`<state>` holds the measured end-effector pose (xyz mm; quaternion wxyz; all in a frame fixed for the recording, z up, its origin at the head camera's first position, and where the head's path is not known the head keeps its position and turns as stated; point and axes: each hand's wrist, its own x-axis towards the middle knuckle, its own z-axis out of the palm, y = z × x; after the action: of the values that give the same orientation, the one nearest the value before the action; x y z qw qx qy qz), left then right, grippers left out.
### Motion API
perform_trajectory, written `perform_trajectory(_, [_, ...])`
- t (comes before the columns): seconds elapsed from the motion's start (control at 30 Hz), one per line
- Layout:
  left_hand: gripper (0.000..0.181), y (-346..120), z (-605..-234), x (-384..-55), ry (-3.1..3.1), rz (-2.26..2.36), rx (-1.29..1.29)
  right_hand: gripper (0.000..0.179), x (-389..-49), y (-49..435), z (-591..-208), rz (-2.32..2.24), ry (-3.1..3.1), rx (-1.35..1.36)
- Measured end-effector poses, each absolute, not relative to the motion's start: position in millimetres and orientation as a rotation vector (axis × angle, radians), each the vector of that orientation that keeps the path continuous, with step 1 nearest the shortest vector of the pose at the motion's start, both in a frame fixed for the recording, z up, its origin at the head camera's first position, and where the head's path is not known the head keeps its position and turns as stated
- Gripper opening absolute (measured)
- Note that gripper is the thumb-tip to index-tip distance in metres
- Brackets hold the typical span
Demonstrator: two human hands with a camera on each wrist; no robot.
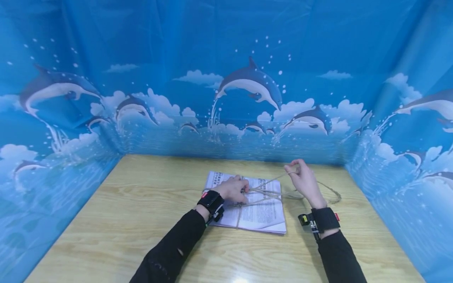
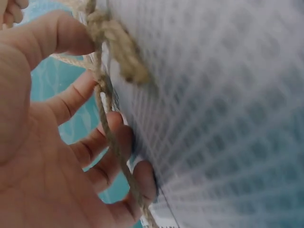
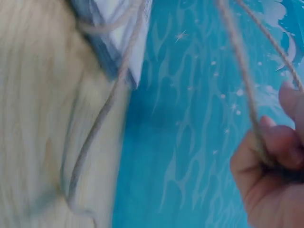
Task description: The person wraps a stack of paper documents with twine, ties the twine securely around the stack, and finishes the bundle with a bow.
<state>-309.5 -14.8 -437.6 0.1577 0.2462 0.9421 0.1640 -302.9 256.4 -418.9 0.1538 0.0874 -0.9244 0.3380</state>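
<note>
Blue curtain (image 1: 159, 39) backed the tabletop (image 1: 148, 188) along its left, far and right edges; more room lay left of the papers (image 1: 262, 218) than right. They sat right of centre, strands crossing them. Over them the left hand (image 1: 233, 190), and off their right edge the raised right hand (image 1: 305, 181), each had fingers pinching twine (image 2: 122, 49). Tying seemed under way; it called, I judged, for a snug rightward pull.

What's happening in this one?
A person is handling twine wrapped around a stack of printed paper on a wooden table. The left hand pinches the twine over the stack, while the right hand holds a strand raised off to the right. Twine crosses the stack both ways, with loose length beyond its right edge.
</note>
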Motion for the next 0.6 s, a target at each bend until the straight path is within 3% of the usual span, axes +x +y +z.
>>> perform_trajectory(0.2, [0.029, -9.9, -437.7, -310.7, 2.703, 0.428, 0.659, 0.057, -303.2, 251.3, -422.0, 0.723, -2.725, 0.215])
perform_trajectory(0.3, [0.030, -9.1, -437.0, -311.9, 2.697, 0.394, 0.667, 0.062, -302.2, 252.4, -421.6, 0.603, -2.783, 0.189])
perform_trajectory(0.47, [0.032, -11.1, -438.6, -313.1, 2.694, 0.372, 0.691, 0.048, -300.8, 268.6, -421.3, 0.610, -2.812, 0.244])
perform_trajectory(0.6, [0.023, -14.7, -438.2, -313.9, 2.669, 0.430, 0.724, 0.043, -298.2, 282.4, -416.6, 0.825, -2.917, 0.420])
